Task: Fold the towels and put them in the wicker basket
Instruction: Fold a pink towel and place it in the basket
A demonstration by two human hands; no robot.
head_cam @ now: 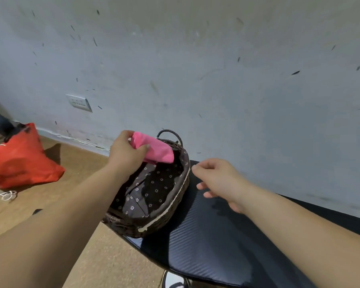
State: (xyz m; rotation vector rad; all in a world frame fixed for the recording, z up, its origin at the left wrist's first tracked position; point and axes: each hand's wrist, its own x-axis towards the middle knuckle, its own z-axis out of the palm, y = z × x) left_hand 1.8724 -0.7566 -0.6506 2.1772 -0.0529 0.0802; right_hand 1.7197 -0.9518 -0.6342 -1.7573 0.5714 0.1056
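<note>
1. One pink towel point(156, 150), folded into a compact bundle, is pinched by the left hand point(126, 151) with the thumb on the near face and the fingers curled over the far edge. It hangs just above the far end of the wicker basket point(166, 221), probably so it can go down flat without coming unfolded.
2. The basket stands mouth-up at the left end of the black bench point(216, 235), near its corner, which keeps it within easy reach of both hands.
3. The right hand point(218, 179) hovers over the bench just beside the basket's rim, its fingers loosely bent and holding nothing. I judge it free to steady the basket or guide the bundle in.
4. Inside the basket the dark flower-print lining point(154, 188) lies in folds. Whether any of it is a folded cloth rather than lining cannot be told.
5. The left hand hides the towel's left end, and the towel covers part of the far rim below the looped handle point(170, 133).
6. No other towel is in view, so how many remain to be folded cannot be judged.
7. On the floor to the left sits a red bag point(23, 161), contents unseen, and a shoe point(173, 281) is cut off at the bottom edge.
</note>
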